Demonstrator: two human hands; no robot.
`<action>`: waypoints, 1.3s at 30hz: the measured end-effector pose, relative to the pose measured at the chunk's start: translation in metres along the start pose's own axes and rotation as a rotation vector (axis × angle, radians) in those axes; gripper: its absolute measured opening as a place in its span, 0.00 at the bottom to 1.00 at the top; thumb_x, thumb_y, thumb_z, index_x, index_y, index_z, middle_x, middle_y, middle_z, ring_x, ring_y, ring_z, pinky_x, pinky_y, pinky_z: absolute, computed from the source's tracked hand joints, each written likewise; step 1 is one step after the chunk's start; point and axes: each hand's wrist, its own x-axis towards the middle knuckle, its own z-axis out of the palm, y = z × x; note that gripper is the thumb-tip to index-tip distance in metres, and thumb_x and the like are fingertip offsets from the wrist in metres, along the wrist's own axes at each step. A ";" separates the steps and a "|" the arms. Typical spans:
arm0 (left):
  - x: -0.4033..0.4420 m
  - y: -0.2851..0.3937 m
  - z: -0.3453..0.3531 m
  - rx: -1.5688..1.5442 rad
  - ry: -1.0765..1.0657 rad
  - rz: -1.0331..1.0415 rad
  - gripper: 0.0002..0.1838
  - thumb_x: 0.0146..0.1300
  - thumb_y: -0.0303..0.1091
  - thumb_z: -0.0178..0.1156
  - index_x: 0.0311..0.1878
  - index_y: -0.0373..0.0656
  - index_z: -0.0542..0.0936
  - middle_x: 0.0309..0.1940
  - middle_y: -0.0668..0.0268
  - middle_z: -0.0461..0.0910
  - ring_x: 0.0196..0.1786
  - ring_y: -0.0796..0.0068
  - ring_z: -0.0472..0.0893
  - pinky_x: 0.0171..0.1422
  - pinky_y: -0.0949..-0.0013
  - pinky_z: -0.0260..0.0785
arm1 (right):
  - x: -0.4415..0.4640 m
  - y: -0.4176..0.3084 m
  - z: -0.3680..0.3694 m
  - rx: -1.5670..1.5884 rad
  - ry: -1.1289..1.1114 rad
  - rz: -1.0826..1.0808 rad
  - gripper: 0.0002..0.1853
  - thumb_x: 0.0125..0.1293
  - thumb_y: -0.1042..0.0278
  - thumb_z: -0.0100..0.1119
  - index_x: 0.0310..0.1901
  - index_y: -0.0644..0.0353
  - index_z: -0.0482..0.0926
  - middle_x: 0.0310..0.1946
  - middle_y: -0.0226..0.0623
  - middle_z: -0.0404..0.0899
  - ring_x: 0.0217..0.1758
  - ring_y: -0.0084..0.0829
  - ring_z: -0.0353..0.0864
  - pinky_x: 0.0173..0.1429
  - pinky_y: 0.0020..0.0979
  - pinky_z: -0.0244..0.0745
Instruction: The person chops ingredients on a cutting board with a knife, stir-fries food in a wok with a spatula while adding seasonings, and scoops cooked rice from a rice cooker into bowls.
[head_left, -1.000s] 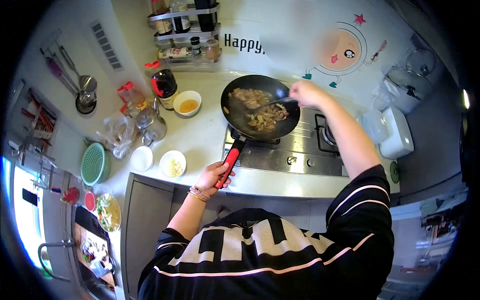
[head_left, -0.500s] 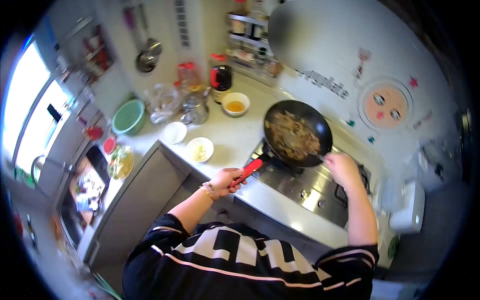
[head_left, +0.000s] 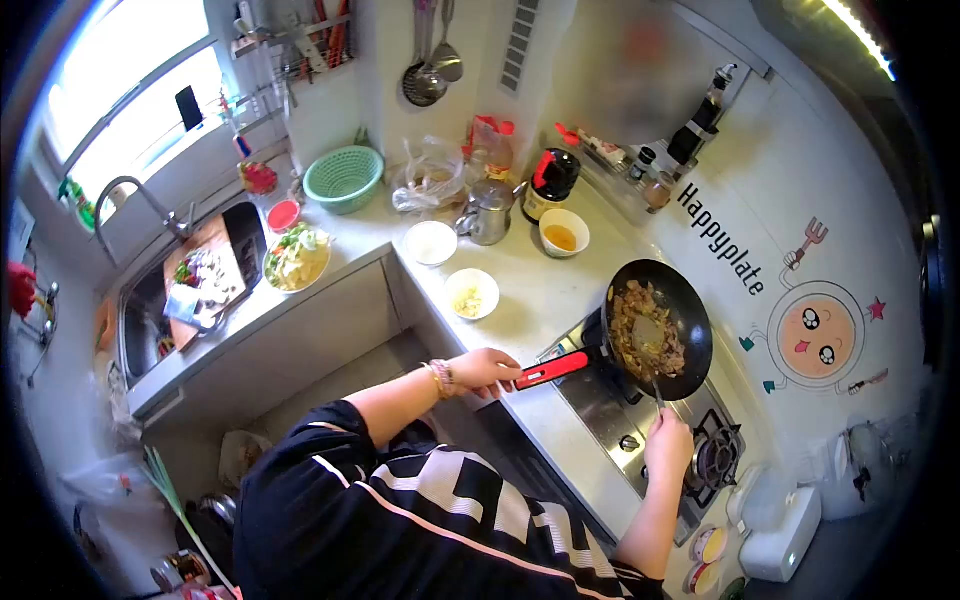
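Observation:
My left hand (head_left: 487, 371) is wrapped round the end of the red and black handle (head_left: 553, 370) of a dark wok (head_left: 693, 330). The wok sits over the left burner and holds browned, sliced food (head_left: 640, 320). Gripped in my right hand (head_left: 668, 440), at the wok's near right rim, is a metal spatula (head_left: 657, 390), whose blade lies in the food. Left of the wok stand a bowl with yellow-orange liquid (head_left: 560, 236), a bowl with chopped pale pieces (head_left: 468, 296) and a white bowl (head_left: 431, 243).
A second burner (head_left: 718, 452) lies right of the wok. Bottles (head_left: 551, 184), a metal pot (head_left: 489, 212) and a green basket (head_left: 343, 180) line the back. A vegetable bowl (head_left: 297, 258) is beside the sink, where a cutting board (head_left: 210, 270) bears chopped food.
The view has turned left, bringing the sink and window further in. My right hand has moved from the wok's upper right side to its near rim. My left hand still holds the handle.

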 end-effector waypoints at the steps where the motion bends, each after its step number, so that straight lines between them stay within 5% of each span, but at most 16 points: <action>1: 0.000 0.003 -0.014 0.148 0.023 0.047 0.20 0.64 0.38 0.56 0.54 0.36 0.73 0.33 0.62 0.81 0.23 0.82 0.76 0.24 0.80 0.69 | -0.002 -0.003 0.003 0.017 0.026 0.026 0.10 0.62 0.66 0.51 0.41 0.58 0.79 0.29 0.48 0.80 0.33 0.49 0.80 0.37 0.45 0.75; 11: 0.034 0.107 -0.174 0.268 0.100 0.263 0.21 0.62 0.36 0.58 0.55 0.33 0.73 0.35 0.65 0.80 0.31 0.81 0.77 0.30 0.78 0.69 | -0.001 -0.059 0.026 0.163 0.057 0.410 0.15 0.59 0.67 0.56 0.49 0.58 0.76 0.45 0.44 0.76 0.44 0.46 0.78 0.48 0.41 0.74; 14: 0.085 0.149 -0.219 0.390 0.135 0.394 0.18 0.64 0.35 0.56 0.54 0.34 0.75 0.34 0.66 0.80 0.31 0.83 0.77 0.30 0.78 0.70 | -0.001 -0.086 0.026 0.150 0.168 0.561 0.20 0.60 0.70 0.57 0.54 0.62 0.72 0.57 0.49 0.68 0.55 0.49 0.71 0.57 0.41 0.69; 15: 0.119 0.160 -0.232 0.450 0.223 0.630 0.17 0.63 0.35 0.57 0.51 0.36 0.75 0.29 0.65 0.79 0.28 0.77 0.77 0.31 0.74 0.69 | -0.001 -0.096 0.025 0.063 0.190 0.601 0.21 0.60 0.70 0.57 0.55 0.63 0.71 0.59 0.50 0.65 0.58 0.50 0.69 0.59 0.41 0.67; 16: 0.140 0.182 -0.234 0.500 0.310 0.868 0.15 0.61 0.35 0.57 0.49 0.37 0.76 0.25 0.63 0.78 0.26 0.71 0.77 0.32 0.70 0.69 | -0.001 -0.104 0.023 -0.026 0.209 0.640 0.22 0.60 0.71 0.57 0.57 0.64 0.70 0.61 0.51 0.63 0.60 0.51 0.66 0.61 0.42 0.66; 18: 0.161 0.230 -0.225 0.559 0.422 0.945 0.12 0.59 0.33 0.57 0.45 0.41 0.75 0.28 0.53 0.78 0.32 0.59 0.80 0.35 0.61 0.69 | -0.001 -0.117 0.019 0.042 0.228 0.702 0.23 0.61 0.71 0.57 0.58 0.65 0.69 0.63 0.52 0.61 0.63 0.52 0.63 0.64 0.42 0.63; 19: 0.169 0.252 -0.220 0.651 0.436 0.860 0.17 0.58 0.33 0.56 0.51 0.40 0.74 0.40 0.50 0.79 0.44 0.53 0.79 0.48 0.57 0.69 | -0.003 -0.121 0.018 0.076 0.241 0.732 0.23 0.61 0.71 0.57 0.58 0.65 0.69 0.63 0.53 0.61 0.64 0.52 0.61 0.65 0.43 0.62; 21: 0.227 0.261 -0.218 0.812 0.675 1.019 0.26 0.57 0.34 0.57 0.59 0.38 0.68 0.52 0.50 0.74 0.55 0.50 0.73 0.61 0.54 0.62 | -0.011 -0.123 0.023 0.032 0.274 0.739 0.23 0.59 0.70 0.58 0.57 0.65 0.69 0.63 0.53 0.61 0.64 0.51 0.62 0.66 0.43 0.60; 24: 0.252 0.274 -0.208 0.673 0.678 0.956 0.32 0.56 0.34 0.58 0.64 0.37 0.63 0.61 0.50 0.67 0.62 0.47 0.64 0.68 0.49 0.53 | -0.016 -0.132 0.016 0.037 0.275 0.787 0.23 0.57 0.72 0.59 0.56 0.65 0.71 0.62 0.53 0.62 0.65 0.51 0.61 0.66 0.43 0.59; 28: 0.255 0.282 -0.190 0.801 0.816 1.084 0.29 0.57 0.37 0.58 0.62 0.40 0.67 0.60 0.57 0.69 0.64 0.49 0.60 0.67 0.48 0.52 | -0.027 -0.127 0.022 0.067 0.319 0.790 0.22 0.58 0.72 0.59 0.55 0.65 0.71 0.62 0.52 0.62 0.65 0.51 0.60 0.67 0.43 0.58; 32: 0.240 0.302 -0.180 1.272 0.876 1.040 0.22 0.59 0.46 0.56 0.53 0.43 0.76 0.56 0.65 0.72 0.63 0.56 0.63 0.62 0.44 0.54 | -0.025 -0.131 0.018 0.135 0.325 0.806 0.22 0.58 0.72 0.59 0.55 0.65 0.71 0.63 0.51 0.62 0.66 0.51 0.59 0.68 0.42 0.58; 39: 0.246 0.305 -0.186 1.573 0.893 1.096 0.19 0.61 0.44 0.54 0.51 0.45 0.78 0.52 0.67 0.75 0.61 0.59 0.65 0.61 0.48 0.54 | -0.021 -0.119 0.023 0.149 0.335 0.757 0.22 0.57 0.73 0.59 0.54 0.66 0.71 0.62 0.53 0.62 0.66 0.52 0.60 0.68 0.42 0.58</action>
